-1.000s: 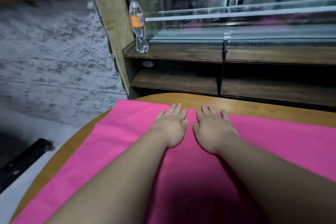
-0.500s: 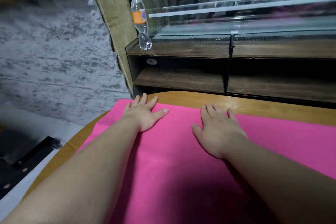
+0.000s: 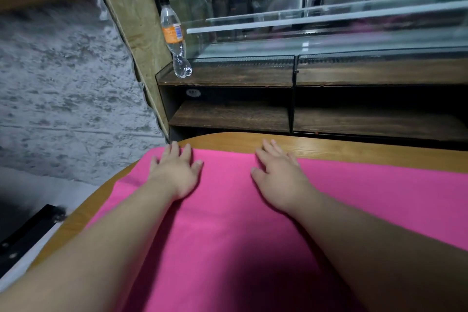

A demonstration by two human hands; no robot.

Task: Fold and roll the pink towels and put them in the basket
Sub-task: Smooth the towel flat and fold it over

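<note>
**Pink towel (image 3: 228, 223) flat on tabletop (image 3: 354, 151), both hands pressing it**

Pink towel is spread out in one smooth layer over the rounded wooden tabletop. It covers most of the surface in front of me and runs off view to the right and toward me. A strip of bare wood shows along the far edge and down the left curve.

Left hand (image 3: 174, 172): palm down on the towel near its far left corner, fingers straight and spread, tips at the far edge. Not gripping anything.

Right hand (image 3: 278, 180): palm down on the towel near the far edge, well apart from the left hand. Fingers are straight and the tips reach just past the edge onto bare wood. Also not gripping.

Both forearms lie over the towel.

Beyond the tabletop is a dark wooden shelf unit (image 3: 228, 116). A clear plastic bottle (image 3: 174, 38) with an orange label stands on its top board at the left end. A glass display case (image 3: 329, 20) with white rails sits above that. Grey mottled floor (image 3: 63, 96) on the left.
</note>
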